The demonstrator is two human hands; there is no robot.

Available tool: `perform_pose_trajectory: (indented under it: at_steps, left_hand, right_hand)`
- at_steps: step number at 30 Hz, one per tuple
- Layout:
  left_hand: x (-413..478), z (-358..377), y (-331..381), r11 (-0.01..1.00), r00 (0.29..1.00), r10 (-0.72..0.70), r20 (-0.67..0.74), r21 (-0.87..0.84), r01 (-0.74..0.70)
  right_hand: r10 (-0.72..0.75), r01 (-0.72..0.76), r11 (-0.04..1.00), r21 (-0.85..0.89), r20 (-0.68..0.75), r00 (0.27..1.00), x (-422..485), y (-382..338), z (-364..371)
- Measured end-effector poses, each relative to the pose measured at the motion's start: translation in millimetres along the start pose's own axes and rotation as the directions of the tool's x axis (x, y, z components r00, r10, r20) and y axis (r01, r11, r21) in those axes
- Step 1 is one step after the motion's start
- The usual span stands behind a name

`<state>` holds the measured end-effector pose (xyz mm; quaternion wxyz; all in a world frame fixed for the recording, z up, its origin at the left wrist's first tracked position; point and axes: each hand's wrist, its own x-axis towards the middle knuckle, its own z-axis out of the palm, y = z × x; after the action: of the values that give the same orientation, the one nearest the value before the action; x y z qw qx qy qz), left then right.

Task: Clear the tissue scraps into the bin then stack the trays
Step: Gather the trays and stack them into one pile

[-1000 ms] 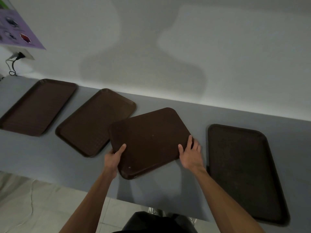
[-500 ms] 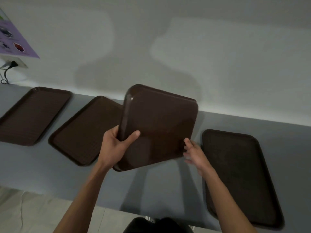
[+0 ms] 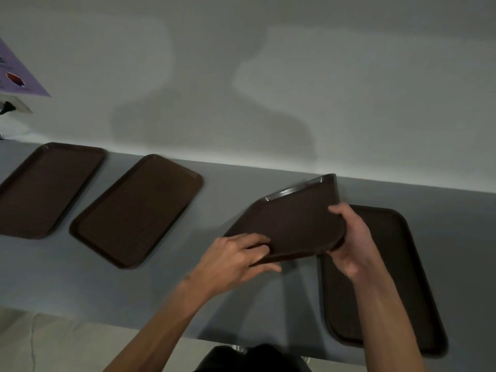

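Note:
I hold a dark brown tray in the air, face up and turned at an angle, partly over the left edge of another brown tray that lies flat at the right of the grey counter. My left hand grips its near left edge, fingers on top. My right hand grips its right corner. Two more brown trays lie flat: one in the middle-left, one at the far left. No tissue scraps or bin are in sight.
A pale wall runs along the back of the counter. A purple poster and a wall socket with a plug are at the upper left. Pale floor shows below the counter's front edge.
The held tray, tipped up on edge half a second ago, has turned face up and moved right, over the rightmost tray. Both hands moved right with it.

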<state>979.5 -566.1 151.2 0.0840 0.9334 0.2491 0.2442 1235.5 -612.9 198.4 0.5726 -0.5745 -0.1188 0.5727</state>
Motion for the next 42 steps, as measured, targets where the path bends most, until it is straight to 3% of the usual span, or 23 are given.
perform_pose_trajectory:
  at_steps: [2,5,8,10,13,15,20,24,26,32,37,42]
  left_hand:
    - [-3,0,-3,0.991,0.998,-0.042,0.046,-0.122,0.047]
    - [-2,0,-6,0.819,0.949,-0.297,0.107,-0.483,0.311]
    - [5,15,-21,0.711,0.778,-0.624,0.078,-0.357,0.606]
    - [7,28,-39,0.59,0.63,-0.764,0.141,-0.244,0.77]
    - [17,37,-51,0.29,0.415,-0.849,0.326,-0.368,0.883]
    - [24,42,-48,0.155,0.39,-0.835,0.388,-0.515,0.843]
    - [34,77,-9,0.333,0.504,-0.837,0.214,-0.532,0.779]
    - [50,116,38,0.43,0.561,-0.818,0.125,-0.516,0.741]
    - [58,137,62,0.433,0.564,-0.815,0.134,-0.505,0.746]
    - [69,204,115,0.437,0.553,-0.815,0.174,-0.443,0.783]
    - [63,255,144,0.431,0.54,-0.822,0.178,-0.425,0.796]
    - [46,284,160,0.479,0.535,-0.841,0.077,-0.351,0.804]
  right_hand:
    - [-0.003,0.0,0.997,-0.076,-0.045,0.999,4,3,-10]
    - [-0.024,0.015,0.986,-0.166,-0.056,0.998,7,13,-20]
    - [-0.041,0.029,0.981,-0.191,-0.06,0.997,-1,15,-23]
    - [-0.041,0.027,0.982,-0.189,-0.069,0.997,-4,16,-31]
    - [-0.048,0.034,0.98,-0.197,-0.067,0.997,-9,13,-53]
    - [-0.063,0.05,0.977,-0.205,-0.059,0.996,-17,9,-67]
    - [-0.145,0.094,0.934,-0.344,-0.126,0.981,-23,23,-127]
    - [-0.385,0.12,0.705,-0.699,-0.236,0.892,-15,43,-187]
    - [-0.476,0.104,0.612,-0.784,-0.26,0.84,-14,48,-215]
    - [-0.589,0.04,0.533,-0.845,-0.336,0.735,2,66,-297]
    - [-0.592,0.035,0.498,-0.866,-0.31,0.744,30,87,-349]
    - [-0.593,0.046,0.48,-0.876,-0.285,0.753,45,111,-375]
